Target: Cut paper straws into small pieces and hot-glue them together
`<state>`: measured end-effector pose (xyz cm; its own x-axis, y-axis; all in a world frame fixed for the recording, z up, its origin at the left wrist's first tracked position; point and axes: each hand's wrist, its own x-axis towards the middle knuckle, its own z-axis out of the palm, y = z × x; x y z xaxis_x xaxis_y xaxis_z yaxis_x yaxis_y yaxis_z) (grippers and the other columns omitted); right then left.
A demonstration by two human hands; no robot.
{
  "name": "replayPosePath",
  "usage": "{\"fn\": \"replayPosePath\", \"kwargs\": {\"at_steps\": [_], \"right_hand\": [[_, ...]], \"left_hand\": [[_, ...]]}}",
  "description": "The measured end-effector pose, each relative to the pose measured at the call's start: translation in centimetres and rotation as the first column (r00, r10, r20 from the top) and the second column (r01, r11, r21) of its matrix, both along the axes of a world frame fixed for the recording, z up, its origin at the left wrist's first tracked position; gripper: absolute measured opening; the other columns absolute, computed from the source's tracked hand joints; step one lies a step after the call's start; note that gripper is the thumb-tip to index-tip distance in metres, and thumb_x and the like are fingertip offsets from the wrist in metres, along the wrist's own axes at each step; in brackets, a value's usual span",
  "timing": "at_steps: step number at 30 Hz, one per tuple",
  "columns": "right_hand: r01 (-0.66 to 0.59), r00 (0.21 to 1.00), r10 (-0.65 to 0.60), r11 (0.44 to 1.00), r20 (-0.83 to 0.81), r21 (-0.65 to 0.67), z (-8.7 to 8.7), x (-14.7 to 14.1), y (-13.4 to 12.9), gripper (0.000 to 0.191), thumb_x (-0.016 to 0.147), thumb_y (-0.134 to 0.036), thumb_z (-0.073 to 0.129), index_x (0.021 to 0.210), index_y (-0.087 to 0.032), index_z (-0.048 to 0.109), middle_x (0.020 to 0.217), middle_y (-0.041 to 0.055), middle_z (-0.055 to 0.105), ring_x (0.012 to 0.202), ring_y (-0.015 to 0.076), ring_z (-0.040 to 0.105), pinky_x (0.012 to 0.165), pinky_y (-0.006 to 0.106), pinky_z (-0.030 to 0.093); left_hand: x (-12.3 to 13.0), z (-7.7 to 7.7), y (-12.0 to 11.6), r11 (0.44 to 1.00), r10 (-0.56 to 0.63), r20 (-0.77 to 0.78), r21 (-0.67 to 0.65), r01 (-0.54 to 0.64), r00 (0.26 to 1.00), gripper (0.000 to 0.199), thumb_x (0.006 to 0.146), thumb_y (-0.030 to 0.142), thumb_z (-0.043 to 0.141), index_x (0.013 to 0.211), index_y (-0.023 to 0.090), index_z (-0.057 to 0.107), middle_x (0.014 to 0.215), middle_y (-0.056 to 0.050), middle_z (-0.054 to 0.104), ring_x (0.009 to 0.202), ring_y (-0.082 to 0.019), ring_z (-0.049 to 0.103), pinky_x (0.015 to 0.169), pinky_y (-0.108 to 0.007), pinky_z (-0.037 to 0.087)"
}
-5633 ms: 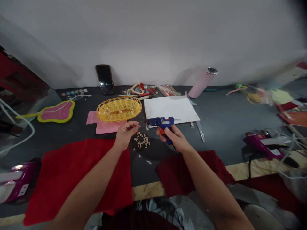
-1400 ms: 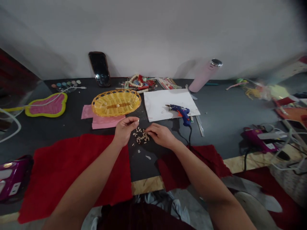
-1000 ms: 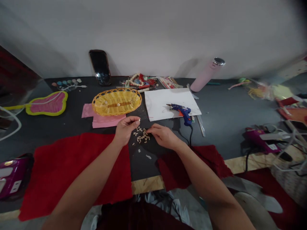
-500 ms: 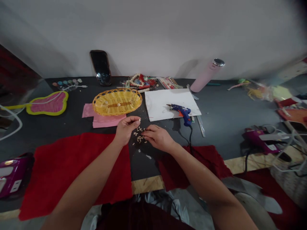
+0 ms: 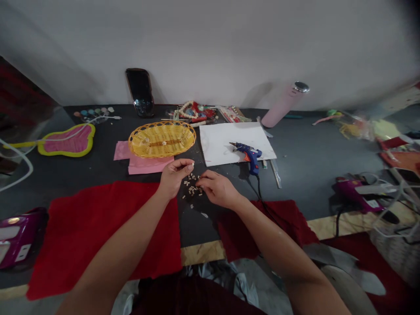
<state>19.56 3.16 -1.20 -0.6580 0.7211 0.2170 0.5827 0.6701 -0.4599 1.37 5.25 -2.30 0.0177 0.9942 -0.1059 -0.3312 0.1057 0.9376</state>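
My left hand (image 5: pixel 173 178) is closed in a pinch, with a small white piece (image 5: pixel 193 163) between thumb and forefinger. Below and right of it, several small beige cylindrical pieces (image 5: pixel 193 190) lie scattered on the dark table. My right hand (image 5: pixel 217 188) reaches to the right edge of that pile, its fingers drawn together; whatever they hold, if anything, is hidden. Behind my left hand, a yellow woven basket (image 5: pixel 162 151) rests on pink sheets (image 5: pixel 149 166), with small pale bits inside it.
A blue glue gun (image 5: pixel 251 153) lies on a white board (image 5: pixel 216 142), its cord running toward me. Red cloths (image 5: pixel 111 218) cover parts of the front edge. Against the wall stand a phone (image 5: pixel 140 92) and a pink bottle (image 5: pixel 282 105). Purple devices (image 5: pixel 354 192) sit at both sides.
The whole view has shifted very slightly. Both hands keep nearly the same place over the pieces, the left still pinching its white piece.
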Motion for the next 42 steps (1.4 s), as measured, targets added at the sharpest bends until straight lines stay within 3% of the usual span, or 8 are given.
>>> {"fn": "replayPosePath", "kwargs": {"at_steps": [4, 10, 15, 17, 20, 23, 30, 42], "right_hand": [[0.010, 0.999, -0.010, 1.000, 0.036, 0.011, -0.1, -0.4, -0.1, 0.017, 0.087, -0.022, 0.051, 0.098, -0.022, 0.064, 0.093, 0.0055, 0.059, 0.087, 0.0162, 0.056, 0.078, 0.028, 0.043], [0.075, 0.993, -0.076, 0.997, 0.085, 0.013, 0.0, -0.9, -0.5, 0.012, 0.085, -0.021, 0.053, 0.090, -0.022, 0.064, 0.091, 0.0042, 0.059, 0.086, 0.0160, 0.056, 0.073, 0.028, 0.040], [0.079, 0.987, -0.092, 0.992, -0.134, -0.101, -0.3, -0.4, -0.2, 0.007, 0.084, -0.019, 0.052, 0.085, -0.021, 0.059, 0.090, 0.0040, 0.059, 0.087, 0.0155, 0.055, 0.077, 0.028, 0.042], [0.126, 0.944, -0.180, 0.972, -0.278, -0.200, -0.3, 0.0, 0.1, 0.008, 0.087, -0.020, 0.050, 0.087, -0.020, 0.058, 0.088, 0.0035, 0.060, 0.084, 0.0145, 0.056, 0.076, 0.027, 0.043], [0.212, 0.817, -0.379, 0.899, -0.435, -0.383, 0.3, 0.4, 0.4, 0.009, 0.088, -0.025, 0.048, 0.087, -0.020, 0.055, 0.075, 0.0000, 0.058, 0.068, 0.0117, 0.055, 0.066, 0.025, 0.044], [0.183, 0.709, -0.471, 0.841, -0.525, -0.508, 0.9, 0.3, 0.3, 0.009, 0.086, -0.027, 0.051, 0.083, -0.019, 0.053, 0.066, -0.0029, 0.055, 0.059, 0.0100, 0.054, 0.060, 0.023, 0.043], [0.061, 0.666, -0.480, 0.798, -0.571, -0.600, 0.8, -0.1, 0.0, 0.011, 0.082, -0.029, 0.056, 0.086, -0.019, 0.056, 0.066, -0.0026, 0.056, 0.059, 0.0106, 0.054, 0.059, 0.025, 0.045], [0.082, 0.692, -0.461, 0.815, -0.556, -0.573, -0.3, 0.1, -0.1, 0.013, 0.084, -0.028, 0.055, 0.084, -0.021, 0.044, 0.067, -0.0045, 0.052, 0.060, 0.0099, 0.052, 0.058, 0.025, 0.043]], "left_hand": [[0.0, 0.0, 0.0, 1.000, -0.003, -0.002, 0.006, 0.003, 1.000, 0.023, 0.061, 0.028, 0.077, 0.082, 0.018, 0.072, 0.075, 0.000, 0.065, 0.060, -0.008, 0.051, 0.060, -0.022, 0.040], [0.0, 0.0, -0.1, 1.000, -0.003, -0.033, 0.029, 0.004, 0.999, 0.023, 0.062, 0.028, 0.076, 0.083, 0.018, 0.071, 0.075, -0.001, 0.065, 0.061, -0.009, 0.051, 0.060, -0.022, 0.041], [0.2, 0.1, -0.3, 0.998, 0.002, -0.110, 0.063, 0.005, 0.994, 0.020, 0.063, 0.026, 0.076, 0.081, 0.017, 0.071, 0.077, -0.001, 0.065, 0.064, -0.010, 0.053, 0.061, -0.022, 0.041], [0.2, 0.2, -0.5, 0.997, -0.012, -0.153, 0.076, 0.024, 0.988, 0.020, 0.065, 0.026, 0.074, 0.082, 0.017, 0.071, 0.077, -0.001, 0.065, 0.065, -0.010, 0.054, 0.061, -0.022, 0.042], [0.4, 0.4, -0.8, 0.991, -0.024, -0.263, 0.117, 0.056, 0.965, 0.019, 0.068, 0.027, 0.072, 0.084, 0.018, 0.070, 0.078, -0.002, 0.066, 0.068, -0.012, 0.057, 0.064, -0.024, 0.044], [0.6, 0.7, -1.2, 0.970, 0.026, -0.431, 0.231, 0.082, 0.902, 0.015, 0.071, 0.026, 0.069, 0.083, 0.017, 0.070, 0.083, -0.004, 0.068, 0.076, -0.015, 0.060, 0.071, -0.026, 0.047], [1.0, 0.9, -1.7, 0.871, 0.104, -0.630, 0.431, 0.235, 0.769, 0.008, 0.078, 0.021, 0.062, 0.083, 0.019, 0.069, 0.083, -0.003, 0.068, 0.079, -0.015, 0.062, 0.075, -0.027, 0.048], [1.1, 0.7, -1.6, 0.844, 0.119, -0.659, 0.461, 0.273, 0.743, 0.008, 0.079, 0.022, 0.062, 0.083, 0.019, 0.069, 0.082, -0.004, 0.068, 0.078, -0.015, 0.062, 0.073, -0.027, 0.049]]}}
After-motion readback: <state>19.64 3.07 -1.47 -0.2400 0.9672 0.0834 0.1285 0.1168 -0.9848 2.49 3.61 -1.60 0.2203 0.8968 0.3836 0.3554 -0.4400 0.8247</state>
